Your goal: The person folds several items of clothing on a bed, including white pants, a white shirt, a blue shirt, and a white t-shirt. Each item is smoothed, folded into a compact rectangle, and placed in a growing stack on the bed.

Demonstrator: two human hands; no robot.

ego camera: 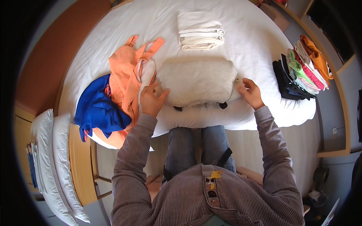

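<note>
A cream fluffy garment [198, 80] lies folded in a wide bundle on the white bed, with two small black parts showing at its near edge. At its left side is my left hand [152, 99], thumb and fingers apart at the cloth; whether it pinches any cannot be told. My right hand [251, 93] touches the bundle's right end, its fingertips by a loose bit of the cloth; its grip is unclear too. Left of the bundle lie a crumpled orange garment [123, 66] and a blue garment [100, 106] with red-orange marks.
White folded cloths [201, 29] lie stacked beyond the bundle. Folded coloured clothes [302, 67] stand in a row at the bed's right edge. Two white pillows [60, 158] stand beside a wooden cabinet [80, 166] at the lower left. The bed's near edge is by my knees.
</note>
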